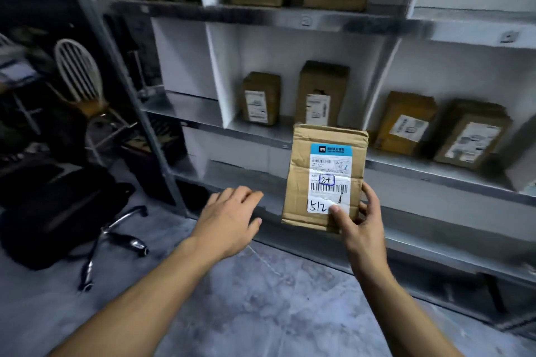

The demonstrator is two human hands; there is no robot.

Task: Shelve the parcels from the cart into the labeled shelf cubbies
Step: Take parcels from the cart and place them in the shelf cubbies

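Filling the view, the metal shelf rack (333,20) stands ahead, with an office chair (121,229) on the floor well to the left, out of the way. Four cardboard boxes (261,98) stand on its middle level with gaps between them. The flat cardboard parcel (301,188), marked 512, is upright before the rack. Creased and thin, it is probably light but bendy, best supported under its bottom edge. The right hand (359,229) pinches its lower right corner; the left hand (229,223) hovers beside it, fingers spread, empty.

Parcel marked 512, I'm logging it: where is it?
Head view, right of centre: the right hand holds the parcel upright before the shelf, left hand alongside.
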